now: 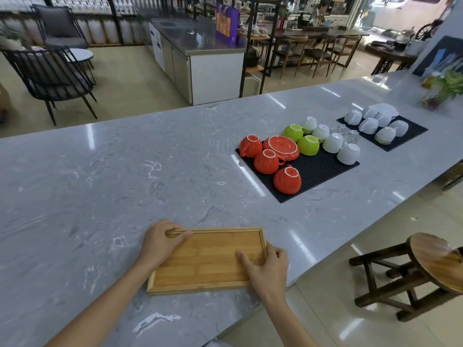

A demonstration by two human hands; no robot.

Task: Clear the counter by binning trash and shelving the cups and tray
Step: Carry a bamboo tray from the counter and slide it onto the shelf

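Head camera view, looking down at a long grey marble counter [100, 184] that runs from lower left to upper right.

In the lower centre of the frame lies an empty wooden tray [208, 261], flat on the counter near its front edge. The left hand [160, 242] is closed over the tray's far left corner, thumb inside the rim and fingers curled around the outside. The right hand [266, 267] grips the tray's right end the same way, thumb resting on the inner floor and fingers wrapped over the edge.

To the right of centre, well apart from the tray, a black mat [315, 169] holds upside-down orange cups [286, 180], green cups [309, 145] and white cups [348, 154]. Further toward the upper right, a second black mat [411, 134] carries more upturned white cups.

A wooden stool [433, 261] stands on the floor at the lower right.
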